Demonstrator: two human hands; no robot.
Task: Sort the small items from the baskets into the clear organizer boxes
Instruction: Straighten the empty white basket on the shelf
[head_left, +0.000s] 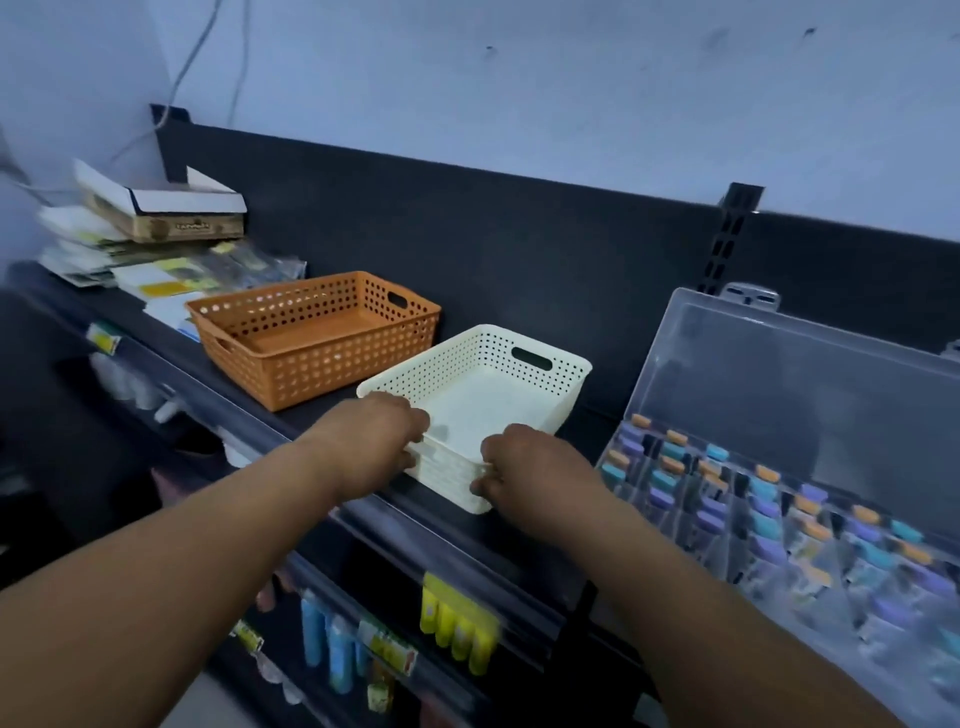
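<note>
A white perforated basket stands on the black shelf, and its inside looks bare. My left hand grips its near left rim, fingers curled over the edge. At the near corner my right hand grips the rim with thumb and fingers. An orange perforated basket sits just left of it, also bare inside. To the right a clear organizer box lies with its lid raised; its compartments hold several small purple, teal and orange items.
A stack of cardboard boxes and packets fills the shelf's far left. A black back panel runs behind the baskets. Below the shelf hang yellow and blue packaged goods.
</note>
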